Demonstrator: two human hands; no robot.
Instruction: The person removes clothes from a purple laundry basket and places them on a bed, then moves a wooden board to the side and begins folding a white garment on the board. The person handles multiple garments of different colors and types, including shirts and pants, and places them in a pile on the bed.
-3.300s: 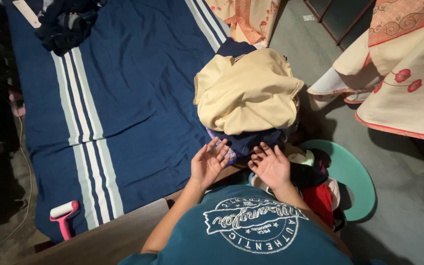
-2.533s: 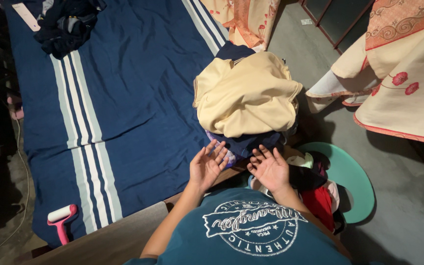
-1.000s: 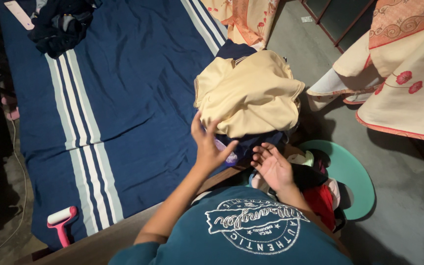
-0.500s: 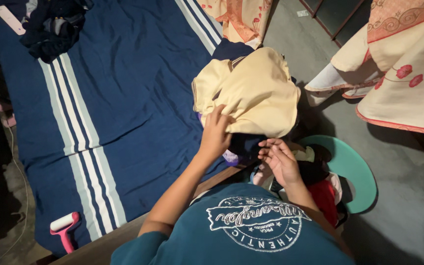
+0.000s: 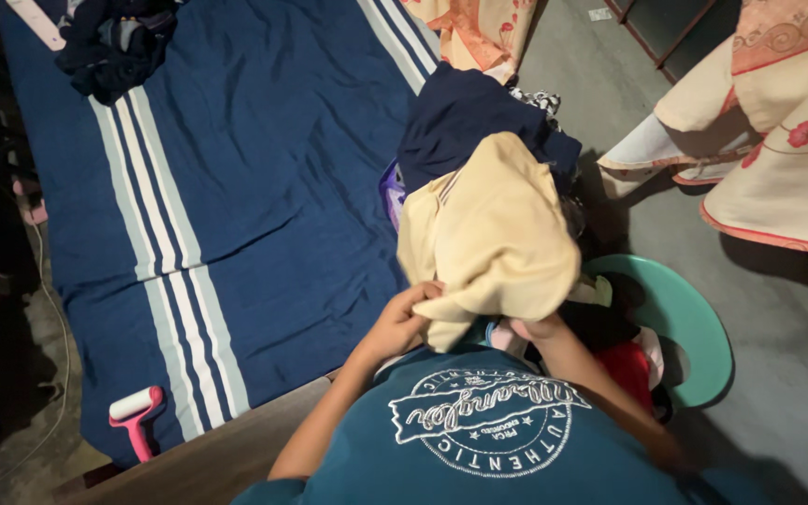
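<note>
Blue striped bed (image 5: 236,187), left hand (image 5: 395,325) fingers clenched on cream garment (image 5: 493,234), right hand (image 5: 537,327) mostly hidden beneath, grip unclear, open bed left.

Dim indoor light falls from above, brightest on the cream garment (image 5: 493,234) and fading to deep shadow along the left edge. The floor (image 5: 778,318) looks grainy; focus is soft throughout.

The garment (image 5: 493,234) is cream, lying over a navy cloth (image 5: 465,117). The bed sheet (image 5: 264,178) is navy with pale stripes. The basin (image 5: 694,327) is teal, the lint roller (image 5: 135,421) pink (white roll), the shirt (image 5: 479,440) teal with a white print.
</note>
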